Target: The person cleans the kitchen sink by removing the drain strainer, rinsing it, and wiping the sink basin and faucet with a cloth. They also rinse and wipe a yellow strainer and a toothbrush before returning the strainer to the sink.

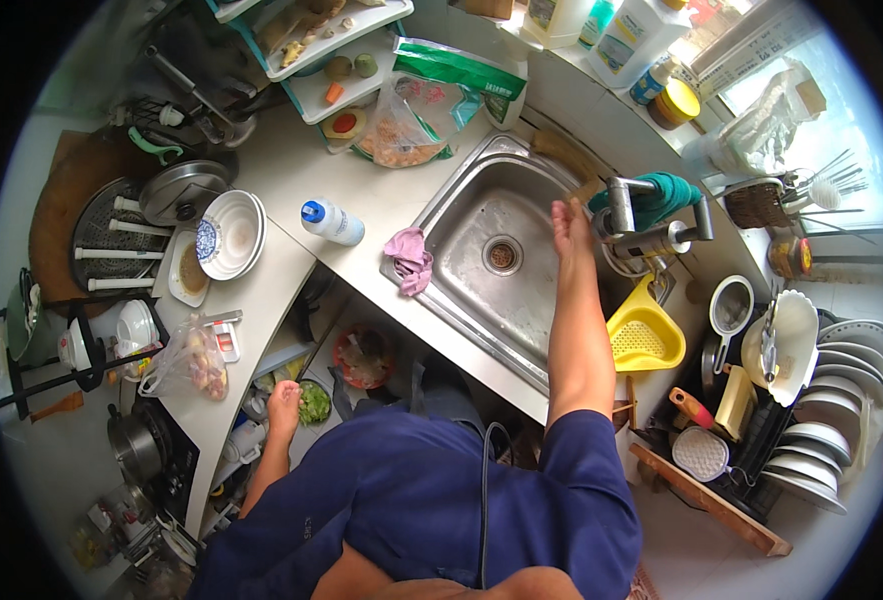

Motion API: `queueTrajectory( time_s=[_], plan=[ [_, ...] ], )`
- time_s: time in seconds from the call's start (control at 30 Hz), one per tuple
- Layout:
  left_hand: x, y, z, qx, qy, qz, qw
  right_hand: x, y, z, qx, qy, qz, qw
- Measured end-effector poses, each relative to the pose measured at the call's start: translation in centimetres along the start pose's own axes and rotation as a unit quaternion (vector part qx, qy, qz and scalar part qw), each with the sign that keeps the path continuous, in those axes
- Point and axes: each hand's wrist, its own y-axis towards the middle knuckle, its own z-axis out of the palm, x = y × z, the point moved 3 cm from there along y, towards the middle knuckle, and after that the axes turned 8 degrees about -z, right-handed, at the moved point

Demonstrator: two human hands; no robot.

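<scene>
My right hand [572,229] reaches over the right side of the stainless steel sink [479,217], near the faucet [625,217] wrapped in a green cloth [655,196]. Nothing shows in its fingers, which look extended. Low at the left, my left hand [285,405] has curled fingers beside a bowl of green leafy vegetables [314,403]; whether it grips the bowl's rim is unclear. A pink cloth [409,261] lies on the sink's left edge, and a yellow strainer basket [647,330] sits at its right corner.
A blue-capped bottle [332,222] lies left of the sink. Stacked white bowls [233,234] and a plastic bag of food [193,360] are further left. A dish rack with plates [824,420] stands right. A red basin [364,356] is below the counter.
</scene>
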Motion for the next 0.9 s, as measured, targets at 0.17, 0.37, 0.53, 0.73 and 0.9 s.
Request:
queueTrajectory(
  time_s=[0.17,0.37,0.53,0.73,0.9],
  plan=[
    [1.9,-0.9,-0.2,-0.013,-0.022,-0.03,0.999,0.6,4.8,-3.2,0.008,0.075,-0.102,0.992],
    [3.4,-2.0,0.4,-0.008,-0.016,-0.047,0.999,1.0,0.1,-2.6,0.019,0.056,-0.105,0.993],
    [2.6,0.0,1.0,0.014,-0.023,-0.012,1.0,2.4,-3.7,-3.1,-0.042,0.062,-0.059,0.995],
    [-0.5,1.0,1.0,0.022,0.019,-0.009,1.0,3.9,-8.4,-6.3,-0.039,-0.015,-0.081,0.996],
    [0.9,2.7,0.2,0.045,0.014,0.045,0.998,10.3,-11.2,-8.9,-0.095,0.05,-0.175,0.979]
  ],
)
